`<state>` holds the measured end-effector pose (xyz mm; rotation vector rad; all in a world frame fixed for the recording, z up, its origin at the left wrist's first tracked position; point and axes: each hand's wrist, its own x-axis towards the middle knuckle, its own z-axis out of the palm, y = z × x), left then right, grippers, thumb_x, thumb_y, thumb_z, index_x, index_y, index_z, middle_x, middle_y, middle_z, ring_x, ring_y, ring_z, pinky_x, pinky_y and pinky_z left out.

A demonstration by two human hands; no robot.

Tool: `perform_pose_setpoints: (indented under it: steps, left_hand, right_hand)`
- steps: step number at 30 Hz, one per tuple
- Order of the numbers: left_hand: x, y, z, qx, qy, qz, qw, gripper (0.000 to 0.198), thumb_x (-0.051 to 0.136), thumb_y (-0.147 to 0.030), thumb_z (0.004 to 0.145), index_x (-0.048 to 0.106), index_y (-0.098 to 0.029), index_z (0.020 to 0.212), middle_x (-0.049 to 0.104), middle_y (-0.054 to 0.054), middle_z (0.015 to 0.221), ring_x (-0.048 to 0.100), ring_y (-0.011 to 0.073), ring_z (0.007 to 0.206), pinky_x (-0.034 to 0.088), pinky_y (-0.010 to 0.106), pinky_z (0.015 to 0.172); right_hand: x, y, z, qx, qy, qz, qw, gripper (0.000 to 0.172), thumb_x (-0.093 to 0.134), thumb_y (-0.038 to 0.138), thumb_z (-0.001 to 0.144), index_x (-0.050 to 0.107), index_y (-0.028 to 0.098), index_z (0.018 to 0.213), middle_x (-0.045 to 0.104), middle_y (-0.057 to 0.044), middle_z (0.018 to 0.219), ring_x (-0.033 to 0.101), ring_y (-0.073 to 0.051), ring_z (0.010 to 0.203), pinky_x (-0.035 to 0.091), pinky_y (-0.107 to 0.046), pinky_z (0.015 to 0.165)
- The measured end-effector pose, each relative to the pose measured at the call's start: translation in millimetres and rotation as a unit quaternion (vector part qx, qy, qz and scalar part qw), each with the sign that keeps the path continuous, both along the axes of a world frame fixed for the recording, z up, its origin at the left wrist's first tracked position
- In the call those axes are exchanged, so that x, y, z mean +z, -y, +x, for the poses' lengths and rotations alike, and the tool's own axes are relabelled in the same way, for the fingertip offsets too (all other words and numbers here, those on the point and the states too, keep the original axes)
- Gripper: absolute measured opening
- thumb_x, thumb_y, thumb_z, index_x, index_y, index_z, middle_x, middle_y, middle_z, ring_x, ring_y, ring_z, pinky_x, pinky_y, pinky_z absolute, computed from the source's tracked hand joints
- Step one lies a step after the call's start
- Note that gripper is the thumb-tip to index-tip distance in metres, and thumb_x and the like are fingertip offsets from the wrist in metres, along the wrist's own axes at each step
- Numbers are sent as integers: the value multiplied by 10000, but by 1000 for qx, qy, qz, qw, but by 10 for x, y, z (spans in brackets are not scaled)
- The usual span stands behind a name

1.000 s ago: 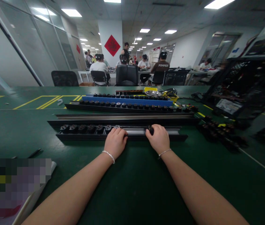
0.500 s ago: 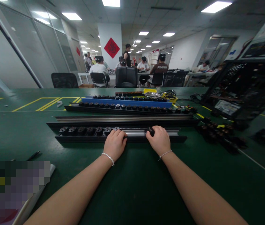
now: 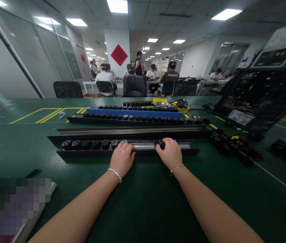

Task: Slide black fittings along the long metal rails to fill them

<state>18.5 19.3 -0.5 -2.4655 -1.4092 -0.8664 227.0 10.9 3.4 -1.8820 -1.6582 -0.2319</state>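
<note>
A long black rail (image 3: 82,154) with a silvery inner channel (image 3: 145,146) lies crosswise in front of me. Several black socket modules (image 3: 85,144) with round faces sit in a row in its left part. My left hand (image 3: 123,155) is closed over the rail's near edge, beside the right end of that row; its fingertips are partly hidden. Farther right, my right hand (image 3: 170,151) pinches one black socket module (image 3: 161,144) between thumb and fingers, at the channel. Bare channel shows between my hands.
Behind lie another black rail (image 3: 99,132), a rail filled with modules (image 3: 102,119) and a blue rail (image 3: 135,111). To the right are loose black modules (image 3: 236,145) and a black open-framed machine (image 3: 256,98). A pen (image 3: 33,172) lies at left; people sit beyond.
My view has shifted slightly, so the whole scene sits a little lower and further left. Both hands keep nearly the same places on the rail, and the right still holds the module.
</note>
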Motion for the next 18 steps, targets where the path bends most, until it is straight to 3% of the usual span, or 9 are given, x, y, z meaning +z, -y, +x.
perform_pose_setpoints:
  steps: [18]
  left_hand:
    - [3,1,0,2,0,-5,1000,66,555,-179,798,573,-197,859,605,43,870,502,211,835,447,349,768]
  right_hand:
    - [4,8,-1,2,-11,-3,1000,249,465,353,788,595,158,874,626,-96,956,530,-227,918,375,-335,818]
